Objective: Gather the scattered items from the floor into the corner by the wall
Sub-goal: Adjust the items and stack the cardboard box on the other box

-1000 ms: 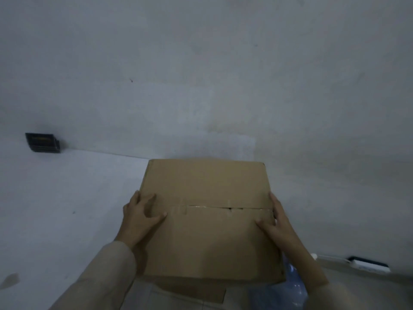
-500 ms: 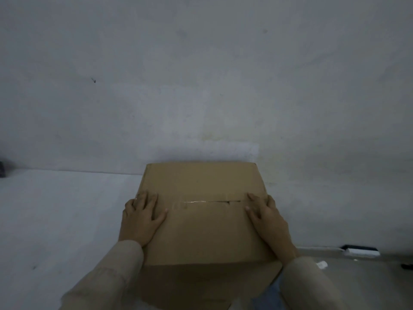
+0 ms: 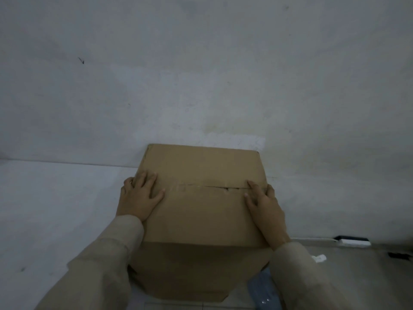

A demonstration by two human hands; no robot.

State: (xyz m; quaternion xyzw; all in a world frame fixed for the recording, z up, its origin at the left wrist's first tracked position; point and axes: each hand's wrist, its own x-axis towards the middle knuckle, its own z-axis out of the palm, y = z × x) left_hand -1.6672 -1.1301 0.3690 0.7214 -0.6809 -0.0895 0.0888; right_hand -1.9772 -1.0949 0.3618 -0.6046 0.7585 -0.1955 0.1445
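A closed brown cardboard box (image 3: 202,211) stands in front of me, its far edge against the white wall (image 3: 201,74). A taped seam runs across its top. My left hand (image 3: 138,198) lies flat on the top near the left edge, fingers spread and straight. My right hand (image 3: 266,206) lies flat on the top at the right edge, fingers straight along the seam. Both sleeves are beige. The box hides the floor beneath it.
A second white wall (image 3: 44,209) meets the first at the left, forming a corner line. On the grey floor at right lie a white-and-black bar (image 3: 352,241), a scrap of white paper (image 3: 319,257), a dark item (image 3: 400,256) and clear blue plastic (image 3: 263,291).
The box has moved forward and down toward the wall and its front face has come into view. Both hands have slid from gripping its sides to lying flat on top.
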